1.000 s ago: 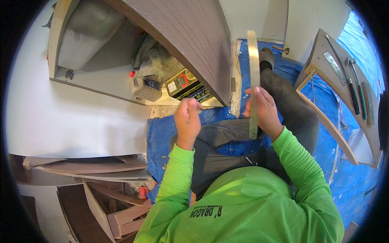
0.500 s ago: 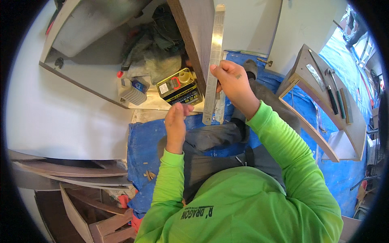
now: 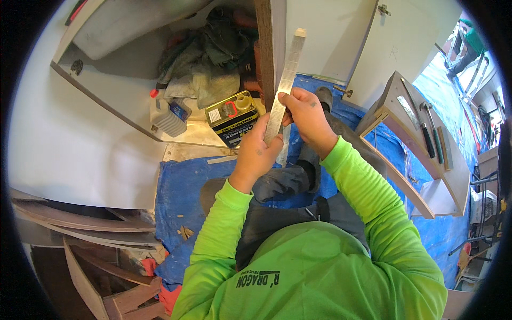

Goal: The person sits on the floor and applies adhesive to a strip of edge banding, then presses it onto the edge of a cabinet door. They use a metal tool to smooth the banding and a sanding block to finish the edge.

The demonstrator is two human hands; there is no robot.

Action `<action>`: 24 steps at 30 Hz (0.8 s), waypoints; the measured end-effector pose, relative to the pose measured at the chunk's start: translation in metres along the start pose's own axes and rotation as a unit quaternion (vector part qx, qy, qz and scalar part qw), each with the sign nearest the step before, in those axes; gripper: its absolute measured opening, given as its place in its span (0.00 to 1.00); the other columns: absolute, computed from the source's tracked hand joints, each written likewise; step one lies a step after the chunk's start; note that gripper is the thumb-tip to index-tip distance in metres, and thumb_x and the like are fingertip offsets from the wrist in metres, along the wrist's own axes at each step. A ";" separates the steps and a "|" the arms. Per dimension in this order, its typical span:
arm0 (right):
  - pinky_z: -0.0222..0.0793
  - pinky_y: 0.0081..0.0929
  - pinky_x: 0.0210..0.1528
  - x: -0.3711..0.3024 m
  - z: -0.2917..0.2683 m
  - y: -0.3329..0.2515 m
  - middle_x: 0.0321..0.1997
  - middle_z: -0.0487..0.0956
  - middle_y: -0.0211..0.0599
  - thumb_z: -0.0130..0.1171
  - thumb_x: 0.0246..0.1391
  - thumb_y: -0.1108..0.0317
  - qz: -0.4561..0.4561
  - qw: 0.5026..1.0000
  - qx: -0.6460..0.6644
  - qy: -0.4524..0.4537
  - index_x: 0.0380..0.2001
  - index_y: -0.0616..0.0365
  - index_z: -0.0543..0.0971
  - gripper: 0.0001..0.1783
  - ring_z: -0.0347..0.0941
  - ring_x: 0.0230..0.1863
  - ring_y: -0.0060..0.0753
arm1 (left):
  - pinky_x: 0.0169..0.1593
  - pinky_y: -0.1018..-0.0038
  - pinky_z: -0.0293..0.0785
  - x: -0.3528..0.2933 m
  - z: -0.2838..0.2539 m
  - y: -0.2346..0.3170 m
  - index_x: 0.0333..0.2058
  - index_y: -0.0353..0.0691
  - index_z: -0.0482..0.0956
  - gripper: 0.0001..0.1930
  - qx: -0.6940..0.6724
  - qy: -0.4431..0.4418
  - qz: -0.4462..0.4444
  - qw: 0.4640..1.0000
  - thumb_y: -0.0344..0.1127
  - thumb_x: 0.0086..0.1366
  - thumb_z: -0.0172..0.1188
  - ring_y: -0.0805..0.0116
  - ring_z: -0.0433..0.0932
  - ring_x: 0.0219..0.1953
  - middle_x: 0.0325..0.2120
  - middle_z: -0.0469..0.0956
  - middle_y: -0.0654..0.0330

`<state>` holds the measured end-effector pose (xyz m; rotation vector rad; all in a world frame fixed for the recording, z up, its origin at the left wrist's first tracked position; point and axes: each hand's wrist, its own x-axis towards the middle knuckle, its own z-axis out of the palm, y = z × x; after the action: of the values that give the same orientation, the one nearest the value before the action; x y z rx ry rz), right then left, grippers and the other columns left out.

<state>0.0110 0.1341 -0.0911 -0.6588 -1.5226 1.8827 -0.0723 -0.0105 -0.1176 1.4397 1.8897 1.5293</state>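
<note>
A long metal ruler (image 3: 290,61) is held between both hands, tilted with its far end up and to the right. My left hand (image 3: 257,152) grips its near end, thumb on the face and fingers along the left edge. Higher up, my right hand (image 3: 309,118) pinches the ruler's right edge, the thumb lying across it. Just beyond my left hand stands a black and yellow rectangular adhesive tin (image 3: 232,118) with a pale cap. Beside it is a whitish plastic jug (image 3: 166,117) with a red cap.
An open cabinet (image 3: 112,109) holds crumpled cloths (image 3: 210,69). On my right, a wooden frame (image 3: 394,101) carries a hammer (image 3: 428,117) and other hand tools. Blue tarpaulin (image 3: 186,186) covers the floor. Curved wooden panels (image 3: 90,224) lie at the left.
My left hand has moved forward and right and taken hold of the ruler's near end. The ruler has tilted, its far end swinging right. The view has shifted slightly.
</note>
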 end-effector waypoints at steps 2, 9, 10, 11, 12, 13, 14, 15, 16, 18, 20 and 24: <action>0.68 0.21 0.23 -0.001 -0.001 0.002 0.24 0.79 0.32 0.59 0.62 0.64 -0.007 1.000 -0.013 0.001 0.31 0.62 0.79 0.11 0.72 0.19 0.21 | 0.46 0.65 0.77 -0.006 -0.001 0.004 0.60 0.35 0.69 0.27 0.037 -0.004 0.004 0.999 0.29 0.62 0.62 0.53 0.84 0.43 0.40 0.83 0.44; 0.63 0.23 0.23 0.002 -0.014 0.014 0.24 0.77 0.29 0.56 0.68 0.55 0.020 0.991 0.016 0.129 0.30 0.58 0.79 0.18 0.69 0.20 0.22 | 0.47 0.63 0.78 -0.030 0.014 0.006 0.59 0.35 0.70 0.27 0.097 -0.031 -0.009 0.995 0.28 0.61 0.62 0.43 0.83 0.43 0.39 0.82 0.39; 0.63 0.24 0.24 0.005 -0.022 0.017 0.24 0.77 0.29 0.55 0.69 0.53 0.008 0.989 0.033 0.145 0.29 0.57 0.78 0.20 0.69 0.21 0.23 | 0.47 0.63 0.78 -0.034 0.016 0.001 0.59 0.34 0.70 0.27 0.097 -0.036 -0.009 0.995 0.28 0.61 0.62 0.44 0.84 0.42 0.39 0.82 0.40; 0.64 0.24 0.25 0.008 -0.029 0.017 0.24 0.76 0.29 0.54 0.69 0.51 0.000 0.989 0.040 0.143 0.29 0.57 0.78 0.21 0.68 0.21 0.23 | 0.46 0.64 0.78 -0.039 0.018 -0.001 0.59 0.34 0.71 0.26 0.081 -0.039 -0.020 0.996 0.29 0.61 0.62 0.47 0.84 0.41 0.39 0.83 0.41; 0.64 0.25 0.27 0.009 -0.037 0.016 0.24 0.76 0.28 0.53 0.70 0.50 -0.008 0.989 0.047 0.142 0.28 0.56 0.78 0.22 0.68 0.21 0.23 | 0.46 0.65 0.78 -0.043 0.019 -0.004 0.58 0.33 0.71 0.26 0.064 -0.043 -0.030 0.997 0.29 0.61 0.63 0.50 0.85 0.41 0.38 0.83 0.42; 0.64 0.26 0.28 0.011 -0.045 0.016 0.23 0.76 0.28 0.52 0.70 0.49 -0.016 0.989 0.054 0.140 0.28 0.56 0.78 0.23 0.68 0.22 0.23 | 0.45 0.66 0.78 -0.045 0.020 -0.006 0.58 0.33 0.71 0.25 0.048 -0.047 -0.041 0.997 0.29 0.62 0.63 0.54 0.85 0.40 0.38 0.84 0.44; 0.67 0.24 0.33 0.011 -0.047 0.016 0.23 0.75 0.27 0.51 0.71 0.50 -0.031 0.992 0.022 0.122 0.29 0.55 0.78 0.22 0.68 0.23 0.24 | 0.44 0.68 0.78 -0.046 0.021 -0.009 0.57 0.32 0.71 0.25 0.032 -0.039 -0.049 0.998 0.29 0.62 0.63 0.58 0.85 0.39 0.38 0.84 0.45; 0.67 0.23 0.33 0.010 -0.047 0.018 0.24 0.76 0.28 0.52 0.70 0.51 -0.026 0.992 0.003 0.126 0.30 0.55 0.78 0.21 0.69 0.23 0.23 | 0.44 0.69 0.78 -0.047 0.022 -0.012 0.57 0.32 0.72 0.24 0.015 -0.030 -0.057 0.998 0.30 0.63 0.63 0.61 0.85 0.39 0.38 0.84 0.47; 0.68 0.23 0.32 0.007 -0.047 0.021 0.24 0.76 0.29 0.52 0.70 0.51 -0.021 0.991 -0.015 0.130 0.30 0.55 0.77 0.20 0.70 0.24 0.23 | 0.43 0.71 0.77 -0.047 0.022 -0.014 0.57 0.32 0.72 0.23 -0.001 -0.021 -0.064 0.998 0.30 0.63 0.64 0.65 0.84 0.38 0.38 0.85 0.48; 0.70 0.22 0.31 -0.005 -0.038 0.016 0.24 0.77 0.30 0.53 0.70 0.53 0.021 0.996 -0.040 0.074 0.31 0.55 0.77 0.18 0.72 0.24 0.23 | 0.42 0.73 0.77 -0.044 0.021 -0.015 0.56 0.32 0.72 0.22 -0.014 -0.015 -0.070 0.997 0.30 0.64 0.63 0.69 0.83 0.37 0.37 0.85 0.50; 0.71 0.21 0.28 -0.014 -0.032 0.011 0.23 0.78 0.32 0.54 0.69 0.56 0.092 0.994 -0.049 -0.043 0.31 0.57 0.77 0.16 0.74 0.23 0.23 | 0.42 0.73 0.76 -0.038 0.019 -0.011 0.55 0.32 0.73 0.21 -0.034 -0.015 -0.080 0.996 0.29 0.64 0.63 0.72 0.82 0.37 0.37 0.85 0.52; 0.70 0.21 0.20 -0.006 -0.023 0.023 0.19 0.77 0.34 0.56 0.66 0.63 0.103 0.990 -0.081 -0.049 0.29 0.61 0.75 0.14 0.74 0.16 0.25 | 0.42 0.74 0.76 -0.025 0.009 -0.018 0.53 0.33 0.74 0.18 0.003 -0.035 -0.070 0.997 0.30 0.66 0.63 0.73 0.81 0.37 0.36 0.84 0.54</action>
<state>0.0277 0.1416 -0.1180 -0.8357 -1.7405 1.9818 -0.0627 -0.0251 -0.1448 1.3145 1.9124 1.3924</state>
